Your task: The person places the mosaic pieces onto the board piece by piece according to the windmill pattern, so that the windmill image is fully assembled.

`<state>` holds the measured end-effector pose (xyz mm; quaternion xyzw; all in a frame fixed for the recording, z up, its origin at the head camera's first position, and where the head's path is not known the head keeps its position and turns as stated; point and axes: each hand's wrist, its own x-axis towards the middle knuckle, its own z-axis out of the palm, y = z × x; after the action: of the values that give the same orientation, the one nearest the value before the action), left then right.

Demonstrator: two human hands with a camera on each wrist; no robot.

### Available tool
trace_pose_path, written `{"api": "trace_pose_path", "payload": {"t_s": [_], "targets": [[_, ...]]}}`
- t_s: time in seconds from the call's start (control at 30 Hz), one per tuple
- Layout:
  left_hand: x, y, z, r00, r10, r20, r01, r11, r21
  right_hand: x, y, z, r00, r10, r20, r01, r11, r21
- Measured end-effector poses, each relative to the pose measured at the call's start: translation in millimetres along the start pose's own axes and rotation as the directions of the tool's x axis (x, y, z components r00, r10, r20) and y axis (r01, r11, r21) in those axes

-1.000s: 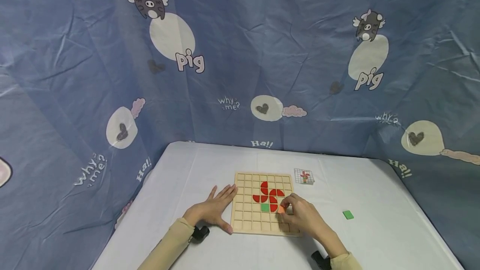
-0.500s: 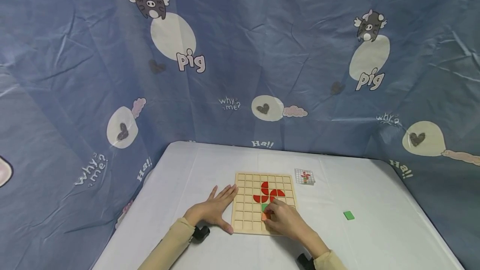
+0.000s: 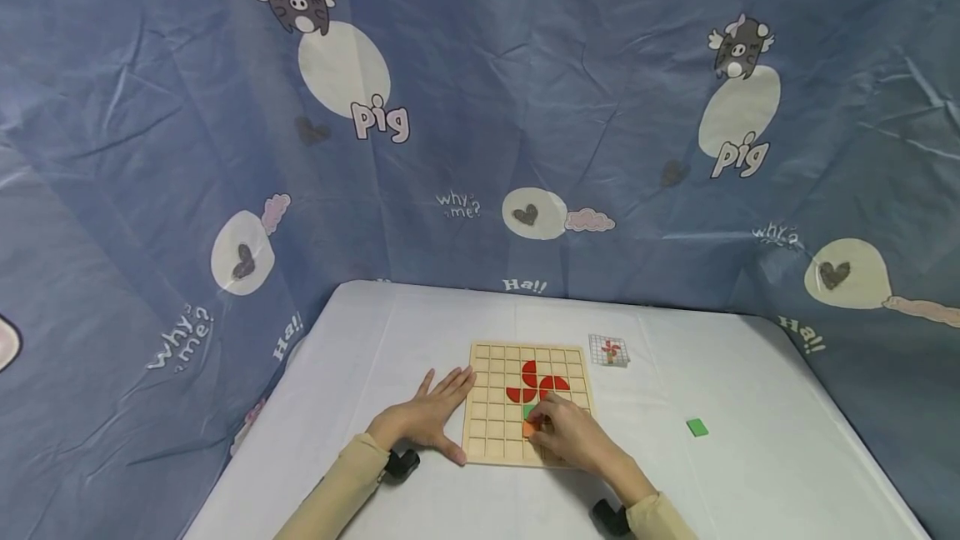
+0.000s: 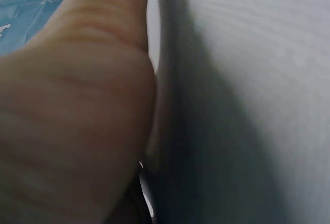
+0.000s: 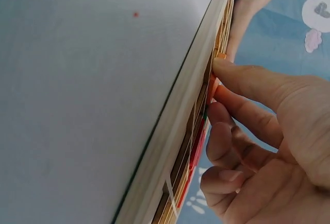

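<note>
A wooden grid board point(image 3: 495, 448) lies on the white table. My right hand point(image 3: 570, 433) pinches an orange square tile point(image 3: 530, 429) between thumb and fingers, low over a cell of the board. Just beyond that cell sits a green square tile point(image 3: 528, 412), partly behind my fingers. Several red quarter-round tiles point(image 3: 529, 368) form a pinwheel in the cells farther up. In the right wrist view, my thumb and forefinger meet at the orange tile point(image 5: 212, 89) by the board's edge. My left hand point(image 3: 425, 419) lies spread on the table, its fingertips and thumb touching the board's left edge.
A small stack of pattern cards point(image 3: 609, 351) stands beyond the board's right corner, the top one printed with a red pinwheel. To the right, a loose green tile point(image 3: 697, 427) lies on the table. A blue printed curtain point(image 3: 465, 107) hangs behind.
My right hand has carried the orange tile leftward, from the right part of the board to the cell below the green tile. Over the last half second it barely moves. The left hand stays still.
</note>
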<state>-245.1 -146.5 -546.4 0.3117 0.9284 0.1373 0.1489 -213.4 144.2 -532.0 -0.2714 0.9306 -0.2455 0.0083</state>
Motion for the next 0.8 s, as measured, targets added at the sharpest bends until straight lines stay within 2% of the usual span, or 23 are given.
{"api": "trace_pose_path", "payload": {"t_s": [0.1, 0.3, 0.57, 0.8], "targets": [[0.0, -0.1, 1.0, 1.000, 0.003, 0.002, -0.003, 1.000, -0.001, 0.0, 0.4, 0.5, 1.000, -0.006, -0.004, 0.006, 1.000, -0.012], [-0.7, 1.1, 1.1, 1.000, -0.001, 0.003, 0.001, 1.000, -0.005, -2.2, -1.7, 1.7, 0.998, -0.046, -0.041, 0.042, 0.994, -0.103], [0.2, 0.7, 1.3, 1.000, 0.004, -0.003, -0.004, 1.000, -0.003, -3.8, -3.0, 4.0, 0.976, -0.179, -0.123, 0.151, 0.966, -0.211], [0.0, 0.4, 0.7, 1.000, 0.005, -0.004, -0.005, 1.000, -0.001, -2.1, -3.6, 2.7, 0.973, -0.209, -0.102, 0.186, 0.962, -0.199]]}}
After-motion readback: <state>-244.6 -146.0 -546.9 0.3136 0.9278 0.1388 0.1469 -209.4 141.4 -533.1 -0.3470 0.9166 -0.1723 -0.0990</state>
